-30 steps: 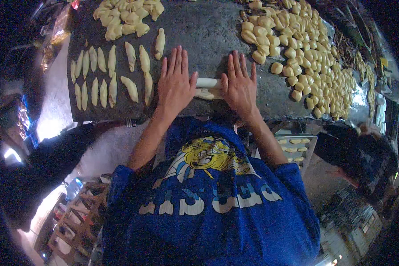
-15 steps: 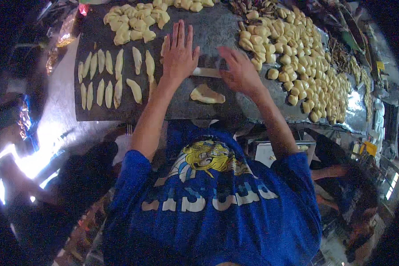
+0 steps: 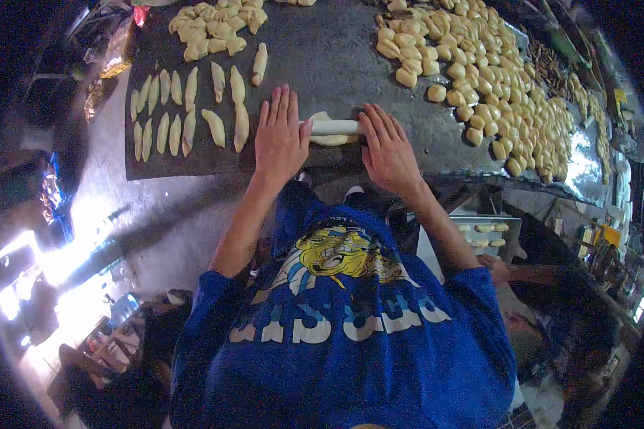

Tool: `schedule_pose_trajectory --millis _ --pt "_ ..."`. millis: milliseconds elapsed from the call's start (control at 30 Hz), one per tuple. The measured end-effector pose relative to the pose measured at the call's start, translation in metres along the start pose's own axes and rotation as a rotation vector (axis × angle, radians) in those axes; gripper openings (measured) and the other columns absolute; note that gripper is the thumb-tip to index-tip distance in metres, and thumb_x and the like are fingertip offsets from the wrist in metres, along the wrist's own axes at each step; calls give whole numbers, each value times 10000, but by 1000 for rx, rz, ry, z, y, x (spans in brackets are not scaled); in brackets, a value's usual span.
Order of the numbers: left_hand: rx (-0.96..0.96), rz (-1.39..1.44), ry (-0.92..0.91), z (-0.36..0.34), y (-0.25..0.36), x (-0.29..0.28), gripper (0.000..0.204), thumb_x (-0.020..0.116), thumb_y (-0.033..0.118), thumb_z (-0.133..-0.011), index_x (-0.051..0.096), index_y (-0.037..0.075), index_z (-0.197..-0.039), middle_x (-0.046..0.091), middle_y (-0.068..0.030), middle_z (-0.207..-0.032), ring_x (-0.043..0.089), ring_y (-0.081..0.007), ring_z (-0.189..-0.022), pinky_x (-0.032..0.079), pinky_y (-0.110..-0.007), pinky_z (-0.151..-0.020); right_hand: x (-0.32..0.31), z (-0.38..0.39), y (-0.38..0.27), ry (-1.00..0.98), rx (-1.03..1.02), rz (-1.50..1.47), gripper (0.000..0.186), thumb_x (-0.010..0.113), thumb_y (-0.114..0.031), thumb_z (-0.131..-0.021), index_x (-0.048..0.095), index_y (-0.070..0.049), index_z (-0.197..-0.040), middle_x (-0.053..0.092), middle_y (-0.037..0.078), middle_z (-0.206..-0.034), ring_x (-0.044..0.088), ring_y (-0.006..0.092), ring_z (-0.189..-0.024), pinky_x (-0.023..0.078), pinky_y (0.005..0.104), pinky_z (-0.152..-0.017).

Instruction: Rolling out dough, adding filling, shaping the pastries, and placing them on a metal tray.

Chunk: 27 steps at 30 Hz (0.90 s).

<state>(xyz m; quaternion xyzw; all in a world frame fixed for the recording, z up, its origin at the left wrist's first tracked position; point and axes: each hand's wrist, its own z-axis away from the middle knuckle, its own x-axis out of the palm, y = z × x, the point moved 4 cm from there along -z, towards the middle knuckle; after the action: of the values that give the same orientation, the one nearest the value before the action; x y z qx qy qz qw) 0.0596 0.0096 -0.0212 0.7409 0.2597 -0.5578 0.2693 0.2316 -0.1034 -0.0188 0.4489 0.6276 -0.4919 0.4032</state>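
A pale rolling pin (image 3: pixel 336 128) lies across a flattened piece of dough (image 3: pixel 329 140) at the near edge of the dark work surface. Over the pin's left end my left hand (image 3: pixel 282 136) rests flat, fingers stretched out and pointing away. My right hand (image 3: pixel 389 148) lies on the other end, its fingers also extended. Dough shows on both the far and near sides of the pin. Beyond my left hand sits a rolled dough stick (image 3: pixel 260 64). More tapered dough sticks (image 3: pixel 163 134) stand in two rows to the left.
Many round dough balls (image 3: pixel 490 114) cover the right side of the table (image 3: pixel 322 50). A heap of dough pieces (image 3: pixel 211 28) lies at the far left. Near my right forearm is a tray (image 3: pixel 431 247) with several shaped pieces, and another person's hand (image 3: pixel 495 267) is beside it.
Both hands have come nearer to me, with the rolling pin now on the dough piece. My left hand has left the rolled dough stick, which is now uncovered. My right hand has settled on the pin.
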Motion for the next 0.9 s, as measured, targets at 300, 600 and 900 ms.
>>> schedule_pose_trajectory --millis 300,600,900 --pt "125 32 -13 48 2 -7 487 559 253 -910 467 -42 -1286 464 -198 -1376 414 -312 -1315 319 -436 -1101 -6 20 -3 52 -94 37 508 536 -99 -829 459 -3 -1322 471 166 -1350 459 341 -1235 358 454 -1061" --pt "67 13 113 44 -1 -15 466 613 208 -880 505 -4 -1281 555 -170 -1285 481 -291 -1260 336 -442 -1091 -1 -10 4 15 -131 -24 495 548 -8 -806 495 -28 -1298 520 139 -1295 488 327 -1211 392 435 -1022" --pt "67 102 143 66 -3 -5 365 612 159 -875 583 13 -1208 616 -162 -1205 569 -288 -1159 406 -425 -1040 3 14 5 133 -176 -113 484 524 -10 -814 505 -40 -1297 537 121 -1324 508 294 -1218 378 439 -1062"
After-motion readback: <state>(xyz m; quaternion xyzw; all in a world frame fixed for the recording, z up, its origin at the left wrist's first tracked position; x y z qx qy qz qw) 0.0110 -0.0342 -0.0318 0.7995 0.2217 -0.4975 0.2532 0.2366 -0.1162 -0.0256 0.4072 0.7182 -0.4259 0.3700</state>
